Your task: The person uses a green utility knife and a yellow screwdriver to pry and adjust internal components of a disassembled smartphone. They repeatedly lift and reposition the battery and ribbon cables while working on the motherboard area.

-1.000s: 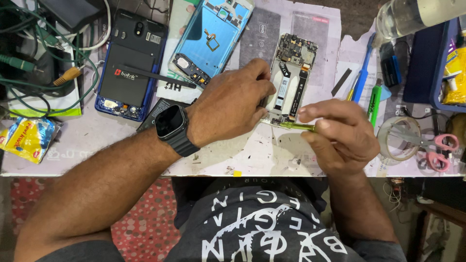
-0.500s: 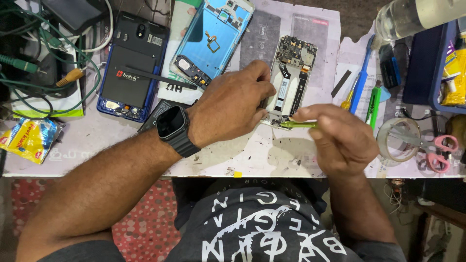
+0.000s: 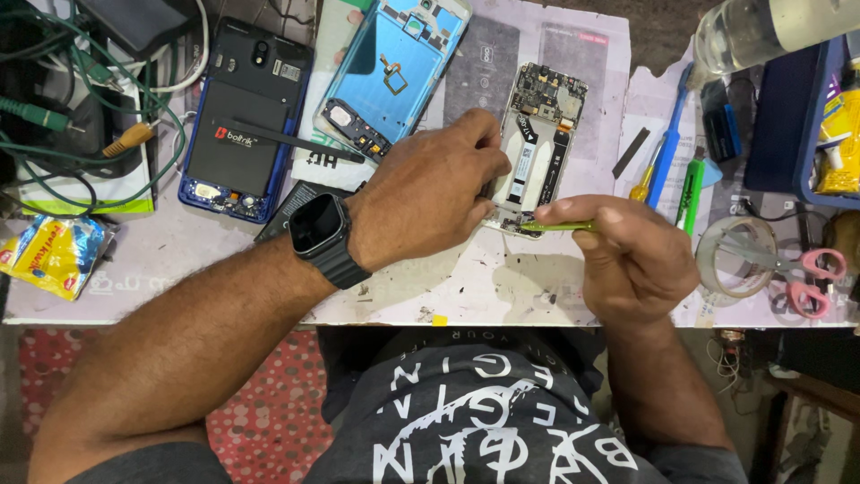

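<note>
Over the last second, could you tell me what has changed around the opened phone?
Little changed. The right hand shifted its green tool slightly along the opened phone's lower end. The left hand kept steadying the phone; the dark blue phone and scissors stayed put.

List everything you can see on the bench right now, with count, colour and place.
opened phone: 1, white frame, centre, under both hands
green tool: 1, thin, tip at phone's lower end
back cover: 1, light blue, top centre
dark phone: 1, blue-edged, left of cover
cables: several, green and white, far left
packet: 1, yellow, left edge
screwdrivers: 2, blue and green, right
tape roll: 1, clear, right
scissors: 1, pink handles, right
left hand: wears black watch, steadies phone
right hand: pinches green tool
</note>
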